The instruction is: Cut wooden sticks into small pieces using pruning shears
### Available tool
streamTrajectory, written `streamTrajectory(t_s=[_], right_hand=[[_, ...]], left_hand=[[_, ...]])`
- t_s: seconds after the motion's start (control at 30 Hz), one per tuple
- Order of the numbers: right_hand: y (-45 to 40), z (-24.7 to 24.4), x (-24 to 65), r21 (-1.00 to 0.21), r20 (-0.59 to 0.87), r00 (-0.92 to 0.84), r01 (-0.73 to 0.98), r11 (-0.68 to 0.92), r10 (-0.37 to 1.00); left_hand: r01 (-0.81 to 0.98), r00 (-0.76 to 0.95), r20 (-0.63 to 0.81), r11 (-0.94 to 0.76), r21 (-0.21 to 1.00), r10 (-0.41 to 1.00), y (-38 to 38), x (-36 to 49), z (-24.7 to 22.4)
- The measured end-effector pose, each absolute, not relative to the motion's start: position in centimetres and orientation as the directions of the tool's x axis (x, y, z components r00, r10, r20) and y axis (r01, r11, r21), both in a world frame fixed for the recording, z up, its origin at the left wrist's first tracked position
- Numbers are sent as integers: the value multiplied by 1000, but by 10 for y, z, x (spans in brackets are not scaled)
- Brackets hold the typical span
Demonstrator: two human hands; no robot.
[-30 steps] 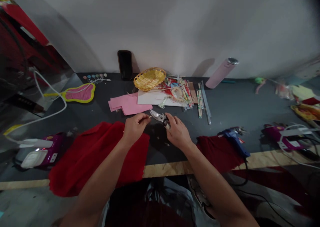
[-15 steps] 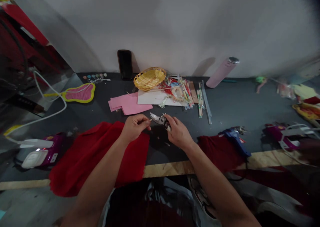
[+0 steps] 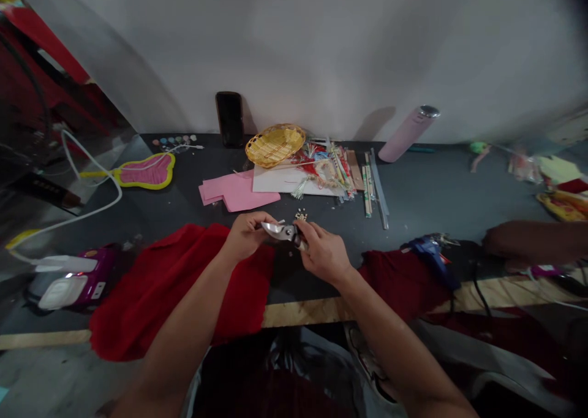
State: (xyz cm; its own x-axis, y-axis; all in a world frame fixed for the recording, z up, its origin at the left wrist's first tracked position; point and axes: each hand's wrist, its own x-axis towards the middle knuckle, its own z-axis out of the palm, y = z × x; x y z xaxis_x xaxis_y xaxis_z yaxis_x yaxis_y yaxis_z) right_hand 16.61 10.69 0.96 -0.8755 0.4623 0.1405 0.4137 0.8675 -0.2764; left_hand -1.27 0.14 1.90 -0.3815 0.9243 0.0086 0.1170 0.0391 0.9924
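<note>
My right hand (image 3: 325, 252) is closed round the handles of a pair of pruning shears (image 3: 278, 230). Their curved metal blade points left and lies right at the fingertips of my left hand (image 3: 244, 237). That hand is closed in a pinch on a thin pale stick (image 3: 282, 222), of which only a short end shows behind the blade. Just beyond the shears, a small heap of cut pale pieces (image 3: 301, 214) lies on the dark table. Bright red cloth (image 3: 169, 283) is spread under my left forearm.
Pink sheets (image 3: 239, 191), a yellow wicker basket (image 3: 275, 145) and packaged sticks (image 3: 340, 170) lie behind my hands. A phone (image 3: 229, 119) and a pink bottle (image 3: 408, 134) stand by the wall. Dark red cloth (image 3: 404, 283) lies right; another person's arm (image 3: 537, 243) reaches in there.
My right hand has moved left, bringing the shears' blade across my left fingertips. The heap of pieces shows more fully. Another person's arm has come in at the right.
</note>
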Motion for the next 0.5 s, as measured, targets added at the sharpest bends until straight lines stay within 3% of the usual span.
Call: streamTrajectory(t_s=[0.2, 0.33, 0.5], right_hand=[[122, -3, 166, -303, 195, -792, 512, 804, 578], [137, -7, 170, -331, 242, -681, 612, 718, 691], [162, -10, 186, -249, 162, -519, 802, 544, 839]], left_hand=[[424, -507, 55, 194, 885, 860, 4, -19, 18], [485, -548, 97, 221, 846, 831, 3, -20, 17], [567, -547, 161, 222, 793, 822, 2, -18, 14]])
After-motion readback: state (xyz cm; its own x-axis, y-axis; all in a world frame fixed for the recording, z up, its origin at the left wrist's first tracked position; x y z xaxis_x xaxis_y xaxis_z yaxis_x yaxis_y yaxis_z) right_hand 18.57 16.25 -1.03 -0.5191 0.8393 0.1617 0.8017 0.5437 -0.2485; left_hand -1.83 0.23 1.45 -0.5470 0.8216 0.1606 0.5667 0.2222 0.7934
